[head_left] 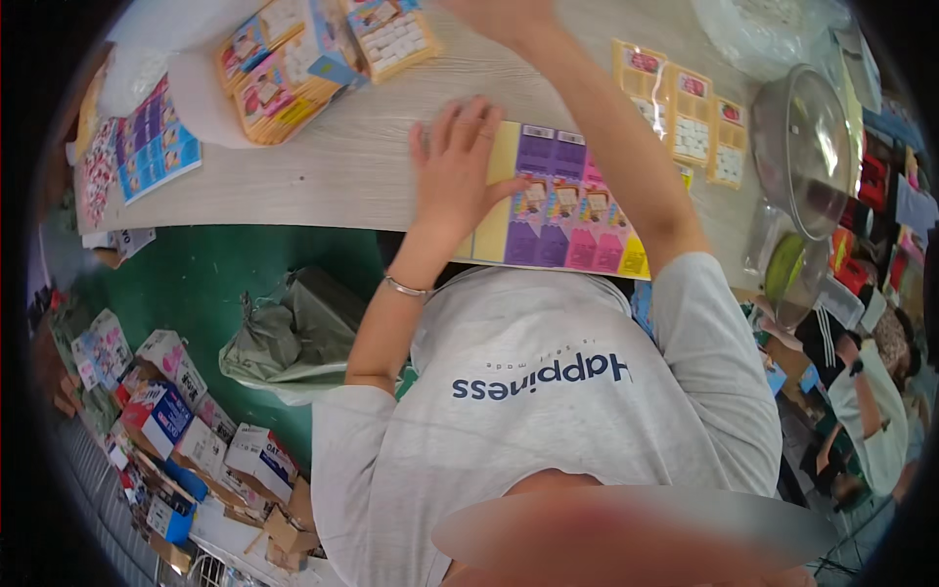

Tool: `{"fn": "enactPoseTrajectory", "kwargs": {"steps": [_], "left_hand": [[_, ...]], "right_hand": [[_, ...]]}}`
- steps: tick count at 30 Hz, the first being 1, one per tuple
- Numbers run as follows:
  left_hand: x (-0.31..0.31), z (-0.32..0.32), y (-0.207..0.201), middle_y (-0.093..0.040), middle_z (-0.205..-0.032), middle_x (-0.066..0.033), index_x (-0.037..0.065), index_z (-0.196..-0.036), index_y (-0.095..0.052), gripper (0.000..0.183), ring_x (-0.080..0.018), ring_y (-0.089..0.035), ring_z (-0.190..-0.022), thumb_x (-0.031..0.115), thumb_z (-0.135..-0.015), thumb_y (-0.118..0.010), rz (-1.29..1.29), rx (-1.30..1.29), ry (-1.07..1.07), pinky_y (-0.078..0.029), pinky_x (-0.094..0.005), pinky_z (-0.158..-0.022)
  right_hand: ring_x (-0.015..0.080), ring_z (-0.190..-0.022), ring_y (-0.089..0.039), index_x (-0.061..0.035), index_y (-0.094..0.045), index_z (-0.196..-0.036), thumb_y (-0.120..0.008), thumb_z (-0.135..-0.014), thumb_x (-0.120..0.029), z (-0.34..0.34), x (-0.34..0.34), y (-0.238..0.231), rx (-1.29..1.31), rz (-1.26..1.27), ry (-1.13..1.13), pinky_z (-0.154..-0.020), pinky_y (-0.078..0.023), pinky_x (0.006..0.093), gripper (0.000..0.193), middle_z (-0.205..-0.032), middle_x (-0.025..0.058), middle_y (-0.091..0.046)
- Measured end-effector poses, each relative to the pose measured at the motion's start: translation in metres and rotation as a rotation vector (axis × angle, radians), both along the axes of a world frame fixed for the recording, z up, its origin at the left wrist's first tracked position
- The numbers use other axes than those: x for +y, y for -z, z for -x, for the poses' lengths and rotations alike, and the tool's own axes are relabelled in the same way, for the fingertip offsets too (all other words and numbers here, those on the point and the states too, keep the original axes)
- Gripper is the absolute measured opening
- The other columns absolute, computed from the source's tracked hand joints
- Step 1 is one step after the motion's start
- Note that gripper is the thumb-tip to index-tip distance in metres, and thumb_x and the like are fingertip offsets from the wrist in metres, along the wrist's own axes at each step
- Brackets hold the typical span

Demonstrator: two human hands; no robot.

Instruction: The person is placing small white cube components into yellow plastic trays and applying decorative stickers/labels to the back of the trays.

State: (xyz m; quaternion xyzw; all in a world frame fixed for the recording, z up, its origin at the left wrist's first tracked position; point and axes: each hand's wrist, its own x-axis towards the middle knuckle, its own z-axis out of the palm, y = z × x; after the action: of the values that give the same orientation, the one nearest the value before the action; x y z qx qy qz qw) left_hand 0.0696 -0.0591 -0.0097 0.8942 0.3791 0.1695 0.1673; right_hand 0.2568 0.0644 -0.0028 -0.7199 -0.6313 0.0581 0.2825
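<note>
My left hand [456, 161] lies flat with its fingers stretched out, its thumb resting on the left edge of a printed cardboard sheet [556, 245]. The sheet has purple, pink and yellow panels and a cream strip, and it sits at the table's front edge against my shirt. My right arm crosses over the sheet to the far side. There my right hand [501, 14] is cut off by the upper rim, so its fingers are hidden. Near it stand trays of white pieces [393, 39] with colourful labels.
On the left are a white container of packs [269, 96] and blue printed sheets [156, 147]. Several clear-wrapped trays [691, 122] and a metal bowl [800, 137] stand right. A grey bag [293, 328] and cartons [259, 460] lie below. Another person [871, 421] is at far right.
</note>
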Motion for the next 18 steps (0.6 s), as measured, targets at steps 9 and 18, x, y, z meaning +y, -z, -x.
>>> {"fn": "enactPoseTrajectory", "kwargs": {"steps": [9,18], "left_hand": [[0.024,0.025,-0.005,-0.052,-0.125,-0.0050,0.015,-0.121,-0.061,0.071,-0.0283,-0.043,-0.125,0.043,-0.061,-0.088,0.174,0.019,0.101,-0.022,-0.0517,-0.111],[0.035,0.017,0.012,-0.068,-0.096,-0.0028,0.011,-0.100,-0.070,0.019,-0.0246,-0.055,-0.109,0.022,-0.085,-0.075,0.165,-0.181,0.093,-0.028,-0.0435,-0.104]], "right_hand": [[0.0315,-0.116,-0.058,-0.0149,-0.066,-0.127,-0.075,-0.082,-0.028,-0.113,-0.186,-0.021,-0.436,0.271,-0.154,-0.099,-0.045,0.0442,0.048,-0.132,0.0076,-0.062],[0.0258,-0.106,-0.061,-0.0144,-0.068,-0.119,-0.072,-0.086,-0.021,0.010,-0.179,-0.016,-0.182,0.081,-0.343,-0.093,-0.045,0.0424,0.034,-0.111,0.0029,-0.067]]}}
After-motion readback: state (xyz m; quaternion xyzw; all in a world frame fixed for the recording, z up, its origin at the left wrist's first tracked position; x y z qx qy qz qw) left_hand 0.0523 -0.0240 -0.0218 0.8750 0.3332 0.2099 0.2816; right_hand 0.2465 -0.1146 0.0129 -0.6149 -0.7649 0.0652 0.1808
